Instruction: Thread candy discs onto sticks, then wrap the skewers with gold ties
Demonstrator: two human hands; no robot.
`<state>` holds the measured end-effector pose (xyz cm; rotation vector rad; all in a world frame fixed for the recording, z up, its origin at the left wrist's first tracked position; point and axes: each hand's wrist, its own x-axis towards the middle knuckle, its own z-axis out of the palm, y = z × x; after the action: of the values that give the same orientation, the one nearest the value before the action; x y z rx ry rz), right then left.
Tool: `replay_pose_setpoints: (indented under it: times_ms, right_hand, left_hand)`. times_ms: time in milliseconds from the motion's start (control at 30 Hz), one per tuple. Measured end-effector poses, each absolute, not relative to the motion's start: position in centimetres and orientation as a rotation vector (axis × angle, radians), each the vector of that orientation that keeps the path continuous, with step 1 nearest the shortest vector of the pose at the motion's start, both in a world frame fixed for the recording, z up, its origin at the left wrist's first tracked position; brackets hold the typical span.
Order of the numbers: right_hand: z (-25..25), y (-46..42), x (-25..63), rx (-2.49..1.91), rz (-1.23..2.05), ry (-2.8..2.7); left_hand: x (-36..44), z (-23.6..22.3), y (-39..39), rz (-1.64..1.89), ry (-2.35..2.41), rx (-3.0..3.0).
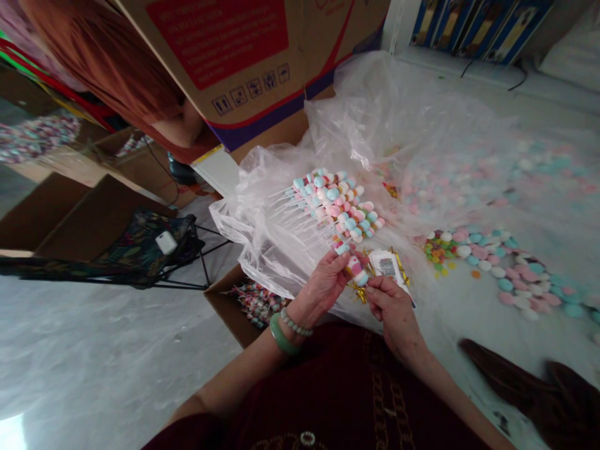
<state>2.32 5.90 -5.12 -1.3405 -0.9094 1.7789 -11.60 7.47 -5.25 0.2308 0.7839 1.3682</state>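
My left hand [330, 275] is closed around a marshmallow skewer [355, 269] with pink, white and pale blue pieces. My right hand [389, 306] pinches the lower end of the same skewer, its fingertips pressed together. Whether a wrapper covers the skewer is too small to tell. Just beyond my hands lies a pile of finished marshmallow skewers [335, 203], their white sticks pointing left on clear plastic. Gold twist ties [359, 292] lie under my fingers, beside a stack of white printed packets [389, 265] with gold edges.
Loose marshmallows [515, 269] and small gummy candies [439, 250] spread over the table at right. A cardboard box [229, 312] of skewers stands below the table's left edge. A large carton [262, 69] rises behind. Left are a folding chair [135, 250] and another person [126, 75].
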Motion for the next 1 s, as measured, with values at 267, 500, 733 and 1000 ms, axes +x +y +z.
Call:
replay_pose_setpoints:
  times_ms: [267,500,733,1000]
  right_hand:
    - [-5.7,6.6,2.2,-1.531,1.436,-1.321]
    - [-5.4,7.2,1.6,-1.524,1.166,-1.577]
    - [-5.9,6.5,3.1,-1.523,1.227,-1.742]
    - [-5.4,7.6,0.8,-1.498,1.101,-1.73]
  left_hand:
    - [-11.0,-6.1,6.9,1.301,0.78,0.206]
    - [-10.2,-5.6,7.3,1.334,0.758,0.203]
    - [-12.3,-5.6,7.7,1.445,0.849,0.104]
    - [-11.0,-5.8,7.2,1.399,0.919,0.24]
